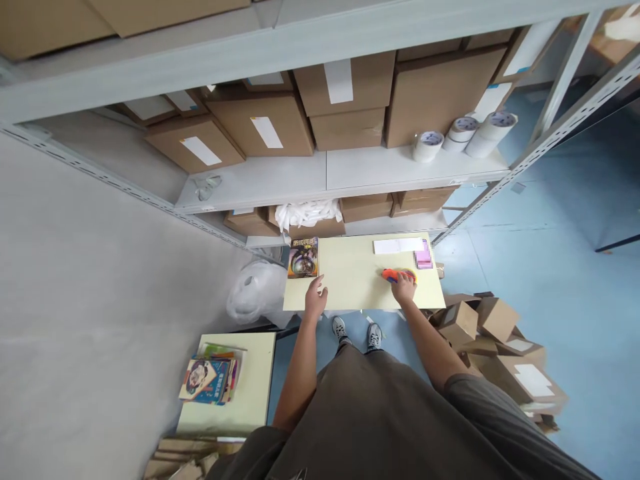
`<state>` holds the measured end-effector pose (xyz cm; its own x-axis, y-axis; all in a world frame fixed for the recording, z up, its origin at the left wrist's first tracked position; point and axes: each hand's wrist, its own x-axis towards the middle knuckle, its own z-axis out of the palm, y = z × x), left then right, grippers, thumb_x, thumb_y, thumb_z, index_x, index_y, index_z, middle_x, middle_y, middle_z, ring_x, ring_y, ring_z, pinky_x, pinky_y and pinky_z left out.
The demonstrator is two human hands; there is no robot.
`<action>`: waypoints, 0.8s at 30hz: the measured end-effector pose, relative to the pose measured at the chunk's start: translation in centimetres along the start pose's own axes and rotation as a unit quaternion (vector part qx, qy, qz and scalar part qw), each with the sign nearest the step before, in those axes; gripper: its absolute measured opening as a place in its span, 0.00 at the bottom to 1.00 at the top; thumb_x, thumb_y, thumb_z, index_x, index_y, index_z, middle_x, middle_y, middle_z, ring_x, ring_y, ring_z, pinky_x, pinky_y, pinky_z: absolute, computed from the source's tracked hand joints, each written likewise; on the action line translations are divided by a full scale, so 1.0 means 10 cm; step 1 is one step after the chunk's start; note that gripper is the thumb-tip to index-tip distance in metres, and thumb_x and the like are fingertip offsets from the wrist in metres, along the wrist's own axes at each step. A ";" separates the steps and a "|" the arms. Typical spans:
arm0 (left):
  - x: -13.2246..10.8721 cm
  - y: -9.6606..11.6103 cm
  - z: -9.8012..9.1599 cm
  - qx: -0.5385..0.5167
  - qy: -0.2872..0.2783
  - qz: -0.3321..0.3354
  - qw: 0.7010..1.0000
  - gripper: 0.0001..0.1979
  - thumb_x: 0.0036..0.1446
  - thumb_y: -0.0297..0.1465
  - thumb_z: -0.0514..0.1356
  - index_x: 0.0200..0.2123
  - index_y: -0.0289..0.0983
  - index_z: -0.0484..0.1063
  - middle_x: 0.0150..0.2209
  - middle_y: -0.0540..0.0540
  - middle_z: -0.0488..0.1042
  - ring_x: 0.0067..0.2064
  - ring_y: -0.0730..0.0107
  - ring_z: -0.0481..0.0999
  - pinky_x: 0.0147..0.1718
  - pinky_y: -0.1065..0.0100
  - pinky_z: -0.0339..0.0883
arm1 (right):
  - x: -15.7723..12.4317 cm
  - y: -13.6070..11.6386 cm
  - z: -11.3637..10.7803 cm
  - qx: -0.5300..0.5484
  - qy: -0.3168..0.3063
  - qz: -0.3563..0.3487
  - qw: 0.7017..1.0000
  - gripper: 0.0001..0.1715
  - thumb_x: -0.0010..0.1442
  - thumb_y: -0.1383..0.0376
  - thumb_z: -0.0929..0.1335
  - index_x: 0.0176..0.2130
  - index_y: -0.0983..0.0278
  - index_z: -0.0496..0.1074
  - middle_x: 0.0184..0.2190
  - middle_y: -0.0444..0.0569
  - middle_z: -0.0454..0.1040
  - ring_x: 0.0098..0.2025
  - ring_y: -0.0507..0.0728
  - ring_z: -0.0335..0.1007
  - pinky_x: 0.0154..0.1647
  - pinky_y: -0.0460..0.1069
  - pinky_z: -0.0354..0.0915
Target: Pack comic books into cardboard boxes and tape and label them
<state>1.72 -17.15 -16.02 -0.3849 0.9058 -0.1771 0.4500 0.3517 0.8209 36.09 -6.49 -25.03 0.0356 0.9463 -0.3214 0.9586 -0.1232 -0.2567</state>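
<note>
My left hand (pixel 316 297) hovers over the left part of the pale-yellow tabletop (pixel 350 273), thumb and fingers apart and holding nothing. Just beyond it lies a book (pixel 303 259) with a dark, colourful cover, at the table's left end. On the right side, my right hand (pixel 404 289) is closed on an orange, yellow and blue object (pixel 393 274) low over the tabletop; its exact kind is too small to tell. Behind that hand are white paper strips (pixel 397 245) and a stack of purple-pink cards or booklets (pixel 423 255).
Shelving with cardboard boxes (pixel 350 93) and white tape rolls (pixel 429 147) rises behind the table. A side table at lower left carries a stack of books (pixel 210 380). Cardboard boxes (pixel 505 347) pile on the floor at right; a white plastic bag (pixel 255 293) lies at left.
</note>
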 end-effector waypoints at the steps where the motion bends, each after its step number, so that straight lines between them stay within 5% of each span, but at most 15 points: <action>1: -0.01 0.01 0.02 0.003 0.001 0.003 1.000 0.26 0.67 0.30 0.60 0.67 0.44 0.74 0.67 0.38 0.74 0.62 0.54 0.79 0.54 0.57 0.78 | -0.04 -0.05 0.00 0.014 0.009 -0.012 1.000 0.34 0.69 0.65 0.63 0.71 0.66 0.70 0.67 0.66 0.73 0.67 0.73 0.64 0.63 0.64 0.60; 10: -0.14 -0.09 -0.31 -0.011 0.054 -0.017 0.998 0.26 0.66 0.29 0.62 0.66 0.44 0.75 0.68 0.39 0.73 0.66 0.52 0.75 0.58 0.54 0.77 | -0.30 -0.74 0.12 0.140 0.028 -0.208 0.967 0.39 0.67 0.64 0.63 0.74 0.64 0.66 0.70 0.62 0.71 0.71 0.70 0.65 0.71 0.65 0.62; 15: -0.19 -0.40 -0.69 -0.043 0.114 -0.031 0.992 0.27 0.65 0.29 0.61 0.67 0.43 0.74 0.69 0.39 0.74 0.67 0.52 0.74 0.59 0.53 0.77 | -0.20 -1.47 0.07 0.121 -0.002 -0.299 0.947 0.41 0.66 0.66 0.63 0.76 0.61 0.63 0.74 0.59 0.66 0.73 0.68 0.63 0.72 0.65 0.64; 19: -0.24 -0.80 -1.16 -0.066 0.152 -0.057 0.985 0.28 0.64 0.27 0.61 0.67 0.41 0.75 0.68 0.38 0.74 0.67 0.51 0.75 0.62 0.52 0.75 | -0.30 -2.31 0.12 0.094 -0.022 -0.365 0.926 0.40 0.67 0.66 0.63 0.75 0.62 0.64 0.75 0.58 0.64 0.75 0.66 0.61 0.74 0.64 0.63; 24: -0.31 -1.49 -1.99 -0.099 0.241 -0.102 0.960 0.29 0.64 0.31 0.63 0.69 0.41 0.73 0.69 0.36 0.72 0.66 0.49 0.76 0.60 0.50 0.76 | -0.63 -3.39 0.43 0.041 -0.060 -0.442 0.894 0.39 0.67 0.66 0.65 0.75 0.62 0.66 0.76 0.57 0.63 0.77 0.66 0.60 0.75 0.64 0.62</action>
<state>-19.79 -29.88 -16.89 -0.7985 0.5916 -0.1115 0.1829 0.4150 0.8913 2.13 -9.57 -18.26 -0.7613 0.6462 -0.0537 0.5728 0.6313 -0.5228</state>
